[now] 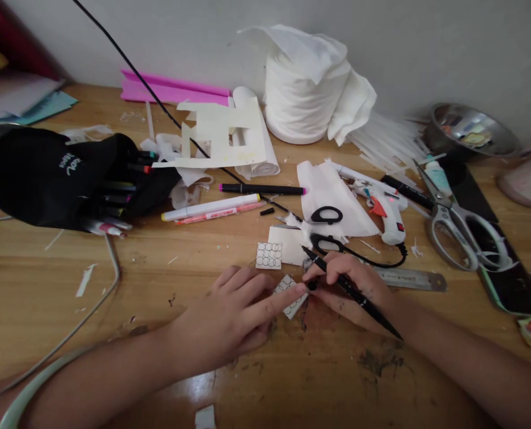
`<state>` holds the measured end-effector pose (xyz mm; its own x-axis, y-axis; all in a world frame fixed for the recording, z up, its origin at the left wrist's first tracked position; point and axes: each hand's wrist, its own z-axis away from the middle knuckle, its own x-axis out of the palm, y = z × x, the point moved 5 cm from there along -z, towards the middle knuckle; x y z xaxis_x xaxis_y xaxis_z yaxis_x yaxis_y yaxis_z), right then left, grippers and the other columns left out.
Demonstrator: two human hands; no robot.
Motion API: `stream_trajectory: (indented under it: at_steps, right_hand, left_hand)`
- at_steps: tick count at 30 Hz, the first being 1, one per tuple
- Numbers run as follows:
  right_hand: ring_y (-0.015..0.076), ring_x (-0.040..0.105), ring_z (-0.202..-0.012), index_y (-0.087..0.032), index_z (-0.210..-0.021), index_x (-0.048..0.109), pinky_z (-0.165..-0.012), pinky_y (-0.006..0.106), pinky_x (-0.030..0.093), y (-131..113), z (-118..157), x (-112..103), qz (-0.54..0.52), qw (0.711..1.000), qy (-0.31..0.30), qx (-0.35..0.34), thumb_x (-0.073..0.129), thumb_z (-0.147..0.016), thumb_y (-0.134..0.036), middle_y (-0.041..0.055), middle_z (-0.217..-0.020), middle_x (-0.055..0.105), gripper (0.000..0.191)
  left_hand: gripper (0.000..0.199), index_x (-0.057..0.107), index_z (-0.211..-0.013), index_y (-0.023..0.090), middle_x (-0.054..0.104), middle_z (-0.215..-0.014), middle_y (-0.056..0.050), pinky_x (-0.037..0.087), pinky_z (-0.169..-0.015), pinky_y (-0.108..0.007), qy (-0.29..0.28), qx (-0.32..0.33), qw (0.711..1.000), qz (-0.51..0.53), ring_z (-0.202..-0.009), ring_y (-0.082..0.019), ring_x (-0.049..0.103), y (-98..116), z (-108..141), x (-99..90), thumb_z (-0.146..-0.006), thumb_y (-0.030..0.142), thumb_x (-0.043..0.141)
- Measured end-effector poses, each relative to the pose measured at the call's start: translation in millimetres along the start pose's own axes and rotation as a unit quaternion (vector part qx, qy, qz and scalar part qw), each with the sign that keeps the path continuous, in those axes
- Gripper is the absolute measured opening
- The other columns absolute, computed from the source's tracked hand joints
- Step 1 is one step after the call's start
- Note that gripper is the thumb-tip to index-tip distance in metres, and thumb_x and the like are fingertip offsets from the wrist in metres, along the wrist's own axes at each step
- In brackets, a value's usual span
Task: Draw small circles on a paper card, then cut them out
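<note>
Cut off by the bottom edge, a pale scrap [205, 417]; at lower left, running out of view, a pale curved band [28, 390], hard to identify. Pressing the outstretched index finger of the left hand [243, 307] onto a circle-patterned card [291, 311] lying askew just ahead of the forearms, other fingers loosely folded; hiding much of the card, so cannot tell whether also pinching its edge. Curled around a slanting black pen [350, 292], the fingers of the right hand [341, 283]; below them, too dark to make out, a small black piece [312, 286] by the left fingertip.

Just beyond, a second patterned card [269, 255], overlapping a blank card [287, 245]. Near it, black-handled scissors [315, 239], blades largely lost among paper; to the right, a metal ruler [411, 280], partly covered by the right hand.

On a black pouch [37, 173], white lettering too slanted to read surely; on the markers [209, 207], print too small.

All on a wood-grained worktop [144, 369], dark-stained and littered with scraps. Farther back, a white roll [305, 95] and a metal bowl [439, 128], before a plain grey wall [180, 36].
</note>
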<state>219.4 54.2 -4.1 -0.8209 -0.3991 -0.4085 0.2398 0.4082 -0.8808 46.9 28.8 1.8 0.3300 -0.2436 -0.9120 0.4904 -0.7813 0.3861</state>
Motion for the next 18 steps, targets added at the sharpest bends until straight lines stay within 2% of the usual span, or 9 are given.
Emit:
stream_trajectory:
  at_steps: [4, 9, 18]
  right_hand:
    - [0.0135, 0.063, -0.079, -0.025, -0.089, 0.04, -0.069, 0.028, 0.05, 7.9, 5.2, 3.9, -0.078, 0.996, 0.001, 0.035, 0.057, -0.078, -0.013, -0.0006, -0.091, 0.064, 0.024]
    - [0.0156, 0.063, -0.085, -0.025, -0.087, 0.04, -0.072, 0.029, 0.05, -0.8, 2.6, 3.8, 0.017, 0.997, -0.062, 0.033, 0.06, -0.076, -0.012, -0.0008, -0.094, 0.065, 0.027]
    - [0.0155, 0.062, -0.087, -0.024, -0.088, 0.04, -0.074, 0.028, 0.049, -4.4, 3.2, 3.5, 0.093, 0.991, -0.095, 0.025, 0.059, -0.076, -0.01, 0.0006, -0.093, 0.063, 0.027]
  left_hand:
    - [0.063, 0.019, -0.139, 0.02, 0.056, -0.103, -0.008, 0.042, -0.079, -0.041, -0.005, -0.009, 1.0, 0.001, -0.093, -0.025, 0.048, 0.2, 0.1, -1.1, -0.083, 0.014, 0.047]
    - [0.054, 0.026, -0.135, 0.009, 0.057, -0.107, -0.011, 0.041, -0.083, -0.042, -0.022, -0.03, 0.999, -0.008, -0.096, -0.026, 0.047, -0.6, -0.1, -1.6, -0.085, 0.017, 0.044]
    - [0.053, 0.028, -0.135, 0.009, 0.055, -0.114, -0.01, 0.039, -0.086, -0.041, -0.024, -0.029, 0.999, -0.002, -0.101, -0.026, 0.046, 0.0, 0.1, -0.4, -0.086, 0.019, 0.044]
